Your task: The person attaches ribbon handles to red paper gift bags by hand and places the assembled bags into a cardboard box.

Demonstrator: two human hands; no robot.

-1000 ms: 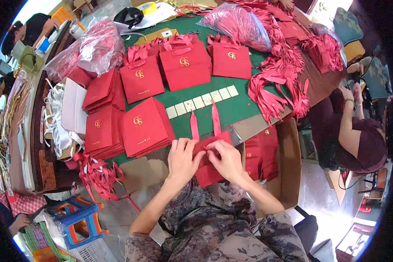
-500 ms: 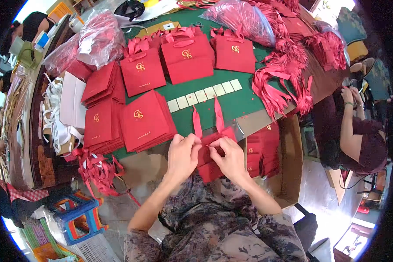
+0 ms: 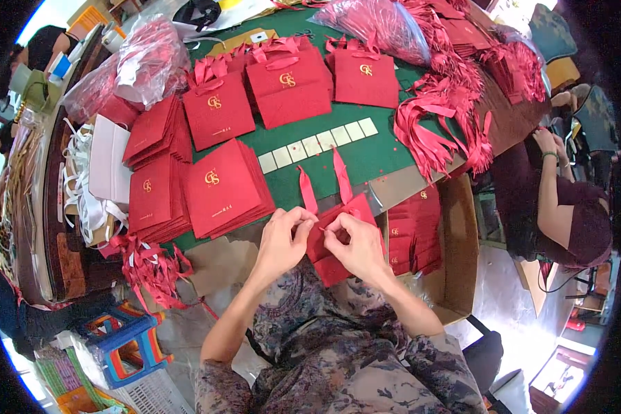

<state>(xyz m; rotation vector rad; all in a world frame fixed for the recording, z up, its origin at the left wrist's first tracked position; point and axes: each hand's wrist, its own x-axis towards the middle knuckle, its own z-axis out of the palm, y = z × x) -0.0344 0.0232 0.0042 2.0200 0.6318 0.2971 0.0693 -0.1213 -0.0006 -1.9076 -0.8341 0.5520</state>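
A small red paper bag (image 3: 330,269) lies flat at the table's near edge, in front of my body. Two red ribbon lengths (image 3: 342,176) stick out past its far side, over the green mat. My left hand (image 3: 281,240) is closed in a pinch at the bag's left edge; what lies between its fingertips is too small to make out. Over the middle of the bag, my right hand (image 3: 355,243) pinches what looks like a short ribbon end, its thumb and forefinger almost touching the left fingertips.
Red bag stacks (image 3: 228,186) stand to the left, bags with ribbon handles (image 3: 290,86) behind. A row of pale cards (image 3: 310,145) crosses the green mat (image 3: 372,148). Loose ribbons (image 3: 428,131) heap at right. A carton (image 3: 460,248) holds red bags. Another person (image 3: 566,207) sits at right.
The view has shifted slightly. The red bag has turned a little and more of its right side shows. My hands stay pinched close together over it, the right fingertips now nearer the left.
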